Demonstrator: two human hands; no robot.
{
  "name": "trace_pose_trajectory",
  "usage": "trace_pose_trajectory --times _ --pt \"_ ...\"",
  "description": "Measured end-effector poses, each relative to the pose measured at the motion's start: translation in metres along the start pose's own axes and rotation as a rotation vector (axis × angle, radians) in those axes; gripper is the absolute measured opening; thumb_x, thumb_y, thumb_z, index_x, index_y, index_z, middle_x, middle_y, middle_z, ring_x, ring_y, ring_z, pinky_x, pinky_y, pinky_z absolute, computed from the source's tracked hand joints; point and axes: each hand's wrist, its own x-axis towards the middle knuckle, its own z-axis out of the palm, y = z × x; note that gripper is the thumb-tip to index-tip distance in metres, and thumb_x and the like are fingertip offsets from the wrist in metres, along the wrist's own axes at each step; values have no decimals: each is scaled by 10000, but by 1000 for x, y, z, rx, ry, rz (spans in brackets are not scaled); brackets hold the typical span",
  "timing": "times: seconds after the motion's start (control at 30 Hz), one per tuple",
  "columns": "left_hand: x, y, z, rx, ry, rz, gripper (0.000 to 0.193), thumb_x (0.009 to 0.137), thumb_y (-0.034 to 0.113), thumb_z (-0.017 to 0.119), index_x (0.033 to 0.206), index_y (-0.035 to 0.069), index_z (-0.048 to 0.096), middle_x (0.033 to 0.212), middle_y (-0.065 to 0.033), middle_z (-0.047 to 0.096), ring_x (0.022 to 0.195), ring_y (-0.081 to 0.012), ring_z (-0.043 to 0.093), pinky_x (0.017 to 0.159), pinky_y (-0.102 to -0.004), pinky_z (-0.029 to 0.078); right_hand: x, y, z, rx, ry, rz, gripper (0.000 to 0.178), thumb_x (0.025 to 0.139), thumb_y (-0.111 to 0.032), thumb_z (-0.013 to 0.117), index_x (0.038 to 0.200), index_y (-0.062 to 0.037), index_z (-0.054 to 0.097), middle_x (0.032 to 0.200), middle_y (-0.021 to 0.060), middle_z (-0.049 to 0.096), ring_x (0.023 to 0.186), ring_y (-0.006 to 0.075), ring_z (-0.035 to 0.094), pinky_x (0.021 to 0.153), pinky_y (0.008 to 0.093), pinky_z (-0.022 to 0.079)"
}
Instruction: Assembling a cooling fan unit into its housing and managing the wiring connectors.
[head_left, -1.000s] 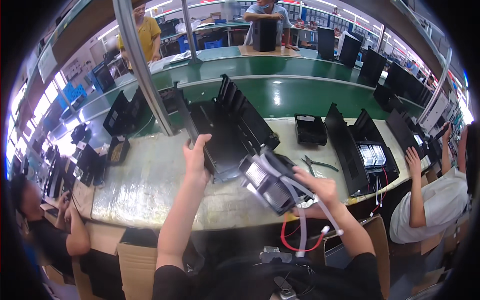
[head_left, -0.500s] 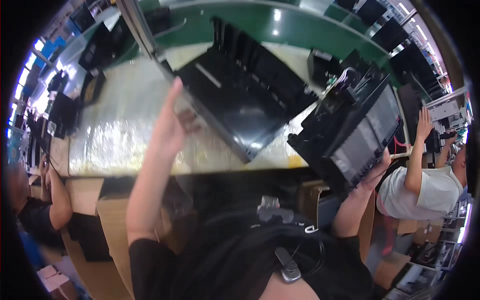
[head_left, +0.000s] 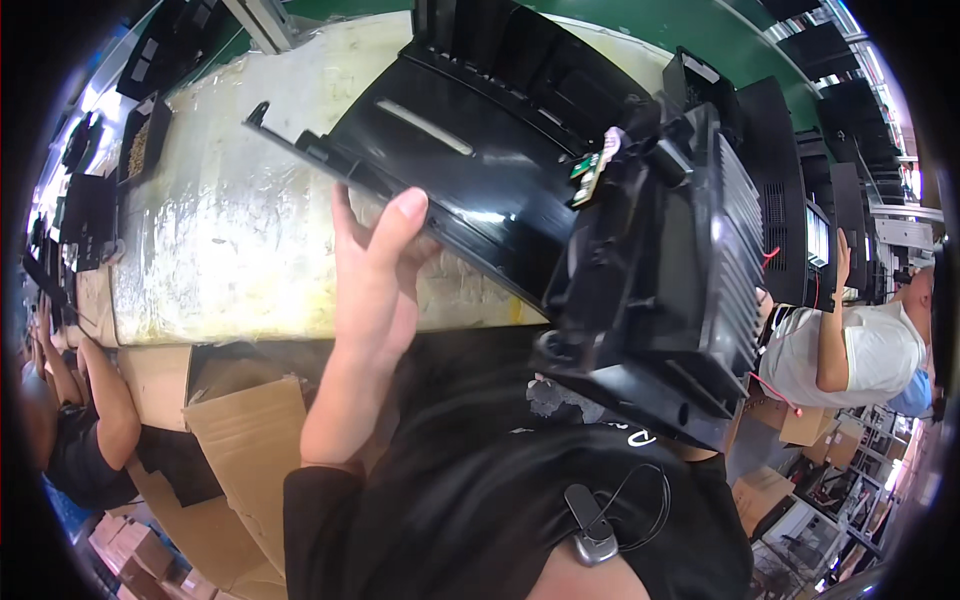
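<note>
My left hand [head_left: 375, 285] grips the near edge of a wide black plastic panel [head_left: 490, 190], thumb on the near side and fingers partly hidden behind it. The panel has a long slot and a raised back wall. It is tilted over the bench. To its right, a black ribbed housing [head_left: 650, 290] is held up in front of my body, overlapping the panel. A small green circuit board [head_left: 590, 180] shows on its upper part. My right hand [head_left: 764, 303] is almost wholly hidden behind this housing; only a bit of skin shows past its ribbed side.
A film-covered workbench [head_left: 220, 260] spans the front. Cardboard boxes [head_left: 250, 430] stand below its near edge. More black housings [head_left: 785, 190] stand at the right, and a small tray [head_left: 145, 140] at the far left. A person in white [head_left: 850, 350] works at the right, another [head_left: 85, 420] at the left.
My left hand has come to the panel's near edge, and the panel is now raised and closer. The ribbed housing has turned and moved left, covering most of my right hand.
</note>
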Motion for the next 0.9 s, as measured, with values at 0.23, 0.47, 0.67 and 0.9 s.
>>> trace_pose_trajectory --times 0.23,0.47,0.67,0.9 --pt "-9 -6 -18 -78 3 -10 837 832 155 762 1491 149 245 1289 -74 492 1121 -176 504 905 -319 437 49 62 19 141 -19 149 651 908 -318 606 1394 68 408 1281 255 577 1116 364 631 976 488 530" --pt "-11 -12 -21 -144 16 40 840 797 151 812 1463 65 308 1314 -69 491 1193 -186 491 1020 -337 393 40 -49 -6 288 151 188 683 864 -301 655 1381 84 429 1321 278 547 1169 361 604 1014 483 506" --pt "-9 -12 -16 -136 43 26 901 776 190 837 1475 69 283 1364 -64 450 1242 -190 455 1040 -333 379 52 -55 -12 192 251 252 682 770 -307 696 1340 22 514 1290 204 603 1125 319 631 996 453 511" --pt "-16 -10 -21 -139 35 -32 918 763 189 842 1479 77 279 1371 -63 436 1252 -191 443 1053 -336 364 47 -45 -7 80 344 225 618 780 -262 681 1309 25 540 1236 197 636 1081 311 654 968 460 530"
